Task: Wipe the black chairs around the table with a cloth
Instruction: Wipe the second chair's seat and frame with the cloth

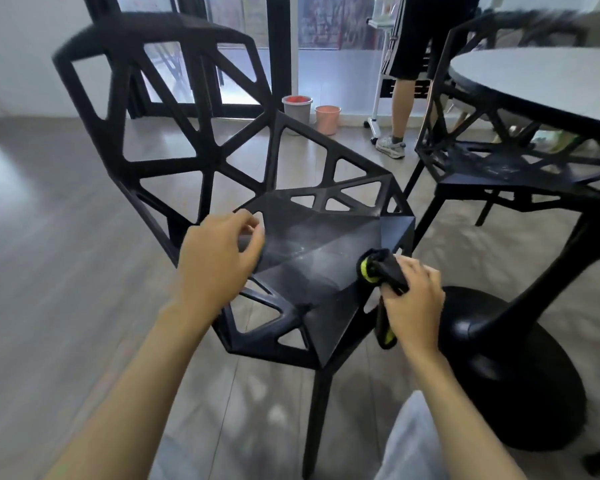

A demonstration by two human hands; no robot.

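Right hand (pixel 413 299) clutches bunched black yellow-edged cloth (pixel 383 271) at angular black plastic lattice chair (pixel 312 244) seat edge; left hand (pixel 219 254) loosely curled, empty; dangling tail risks snagging in cutouts.

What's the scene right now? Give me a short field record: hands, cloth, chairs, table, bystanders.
left hand: over the near chair's seat, fingers loosely curled, holding nothing
right hand: grips the cloth at the seat's right edge
cloth: black with yellow-green trim, bunched, one end hanging down
near chair: black, open lattice frame, seat looks dusty
second chair: black, tucked at the table
table: round top, black pedestal base
buckets: two, on the floor behind
bystander: person standing behind
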